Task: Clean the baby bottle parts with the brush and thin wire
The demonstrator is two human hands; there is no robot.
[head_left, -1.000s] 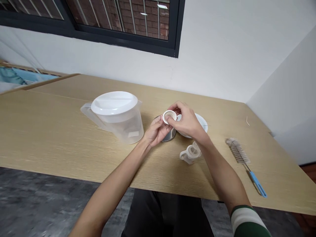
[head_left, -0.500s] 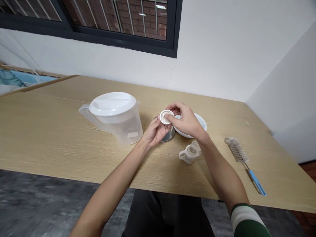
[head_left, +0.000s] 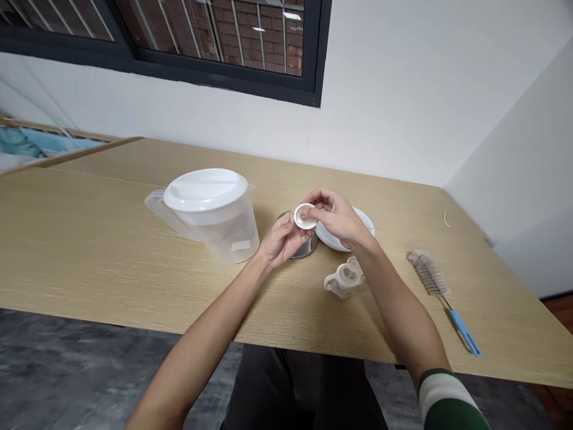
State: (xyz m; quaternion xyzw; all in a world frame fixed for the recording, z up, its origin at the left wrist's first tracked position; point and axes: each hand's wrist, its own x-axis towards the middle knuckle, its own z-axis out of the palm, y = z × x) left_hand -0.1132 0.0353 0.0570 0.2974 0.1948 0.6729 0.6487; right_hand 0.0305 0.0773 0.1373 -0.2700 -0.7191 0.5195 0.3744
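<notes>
Between my two hands is a small round white bottle cap with a pale, see-through middle, its hollow side turned up toward me. My left hand grips its left edge between thumb and fingers, palm up. With its thumb pressed into the hollow, my right hand closes its fingers round the far side. Below my right wrist, a small translucent bottle with side handles stands on the table. Behind the hands, a shiny metal bowl and a white bowl are partly hidden.
A clear plastic pitcher with a white lid stands left of my hands. To the right lies a bottle brush with a blue handle. Farther back on the wooden table is a thin, pale bent piece.
The cap has shifted slightly right and tipped, so more of its hollow shows. My right thumb has moved within it; both hands keep their hold.
</notes>
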